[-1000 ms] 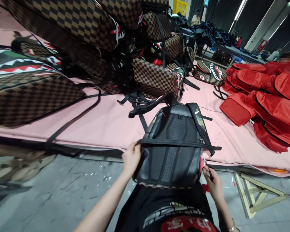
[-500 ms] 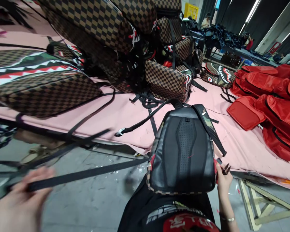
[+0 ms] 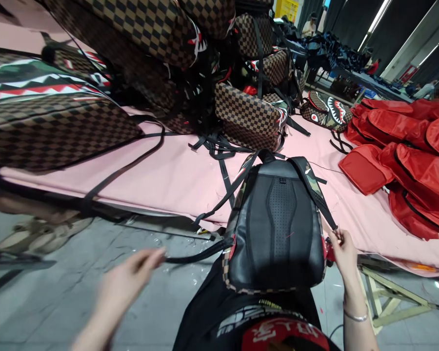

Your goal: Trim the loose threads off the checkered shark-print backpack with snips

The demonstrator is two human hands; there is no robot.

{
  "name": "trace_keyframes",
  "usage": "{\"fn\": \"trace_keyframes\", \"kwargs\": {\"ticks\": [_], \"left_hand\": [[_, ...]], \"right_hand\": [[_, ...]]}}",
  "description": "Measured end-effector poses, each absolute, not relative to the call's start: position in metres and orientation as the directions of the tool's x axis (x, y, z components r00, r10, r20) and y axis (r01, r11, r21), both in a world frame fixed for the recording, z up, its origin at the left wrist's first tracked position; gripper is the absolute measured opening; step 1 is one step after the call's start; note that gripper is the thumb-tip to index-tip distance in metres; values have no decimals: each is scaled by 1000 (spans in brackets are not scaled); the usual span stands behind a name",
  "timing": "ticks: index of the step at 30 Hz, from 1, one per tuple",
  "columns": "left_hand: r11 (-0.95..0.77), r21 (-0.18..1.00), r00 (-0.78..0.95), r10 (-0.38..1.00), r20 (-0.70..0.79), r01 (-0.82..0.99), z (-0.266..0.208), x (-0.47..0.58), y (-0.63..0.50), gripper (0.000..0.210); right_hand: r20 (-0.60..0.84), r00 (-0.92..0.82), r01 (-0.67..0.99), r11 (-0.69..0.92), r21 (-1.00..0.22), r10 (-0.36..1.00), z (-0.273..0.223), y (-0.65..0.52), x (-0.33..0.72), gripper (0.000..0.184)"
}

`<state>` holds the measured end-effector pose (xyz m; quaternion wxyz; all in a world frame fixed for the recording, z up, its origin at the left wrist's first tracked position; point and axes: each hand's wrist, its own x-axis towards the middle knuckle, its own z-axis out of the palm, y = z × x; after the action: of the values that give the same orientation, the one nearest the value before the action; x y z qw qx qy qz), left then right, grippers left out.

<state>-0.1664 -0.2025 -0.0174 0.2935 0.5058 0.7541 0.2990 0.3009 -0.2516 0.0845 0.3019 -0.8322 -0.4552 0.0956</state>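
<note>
A backpack (image 3: 281, 219) leans from my lap onto the table edge, its black padded back panel facing me and checkered trim along its bottom. My left hand (image 3: 137, 270) is closed in a pinch on the end of a black webbing strap (image 3: 197, 253) that runs from the bag's lower left side. At the bag's right, the fingers of my right hand (image 3: 344, 248) close on the lower end of the right shoulder strap (image 3: 318, 200). The left shoulder strap (image 3: 227, 195) hangs loose over the table, its lower end near the table edge.
A pink-covered table (image 3: 171, 180) spans ahead. Piled checkered backpacks (image 3: 249, 117) with trailing straps stand at the back and left. Red bag pieces (image 3: 420, 165) lie in a heap on the right. Below right is a pale metal frame (image 3: 391, 297). People work in the background.
My left hand has come right, nearer the backpack, and the webbing has shortened and slackened. My right hand has risen from the bag's side to the shoulder strap's end. The left shoulder strap has swung inward.
</note>
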Motion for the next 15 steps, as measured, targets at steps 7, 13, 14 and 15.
{"fn": "trace_keyframes", "kwargs": {"ticks": [7,13,14,15], "left_hand": [[-427,739,228,904,361,522,-27,-13,-116,39],[-526,655,347,850,395,542,-42,-15,-81,35],[-543,638,364,839,403,546,-43,-16,-81,35],[-558,622,377,830,411,549,-45,-17,-82,36]], "right_hand": [[119,157,762,-43,-646,980,76,-213,230,24],[68,-7,839,43,-542,998,76,-183,191,19],[63,-32,864,59,-500,998,75,-177,186,19],[54,-51,891,70,-449,997,75,-172,181,19]]}}
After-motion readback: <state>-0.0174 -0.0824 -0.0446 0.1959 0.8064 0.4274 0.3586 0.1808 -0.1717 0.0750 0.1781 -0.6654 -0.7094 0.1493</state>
